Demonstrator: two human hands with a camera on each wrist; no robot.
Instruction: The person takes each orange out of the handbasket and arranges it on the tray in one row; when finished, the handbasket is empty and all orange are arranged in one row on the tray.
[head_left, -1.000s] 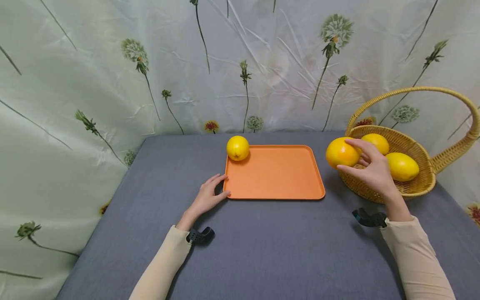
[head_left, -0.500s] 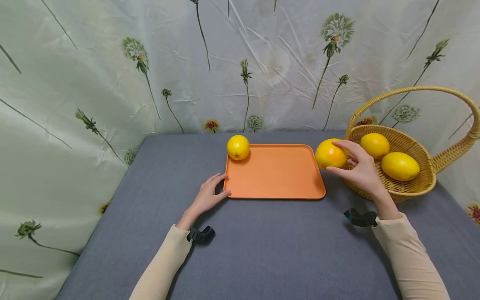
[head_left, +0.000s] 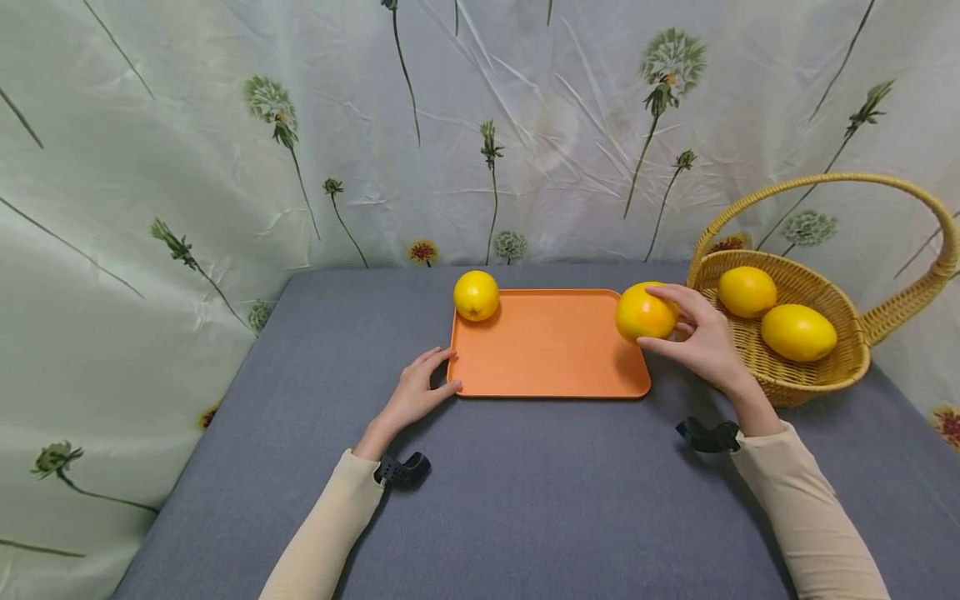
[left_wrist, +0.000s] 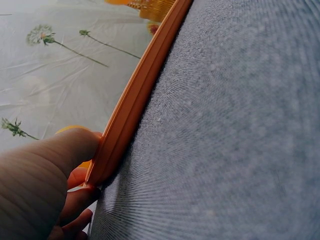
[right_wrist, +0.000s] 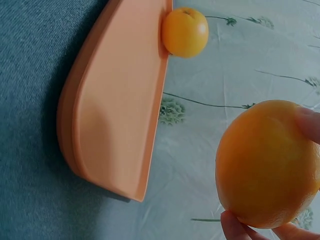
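Note:
My right hand (head_left: 697, 329) grips a round orange (head_left: 645, 312) between thumb and fingers, above the right end of the orange-coloured tray (head_left: 543, 346). In the right wrist view the held orange (right_wrist: 267, 165) fills the lower right, apart from the tray's surface. Another orange (head_left: 476, 296) sits in the tray's far left corner. My left hand (head_left: 412, 387) lies at the tray's left edge, with thumb and fingertips touching the rim. The left wrist view shows the thumb (left_wrist: 82, 145) against the tray's corner; some fingers are partly hidden.
A wicker basket (head_left: 795, 379) with a tall arched handle stands at the right. Two yellow fruits lie in it: one rounder (head_left: 747, 292), one elongated (head_left: 798, 332). Grey cloth (head_left: 510, 492) covers the table. A flower-printed curtain (head_left: 450, 183) hangs behind and at the left.
My right hand has carried the orange left, from the basket's left side to above the tray's right end. The left hand and the tray have stayed put.

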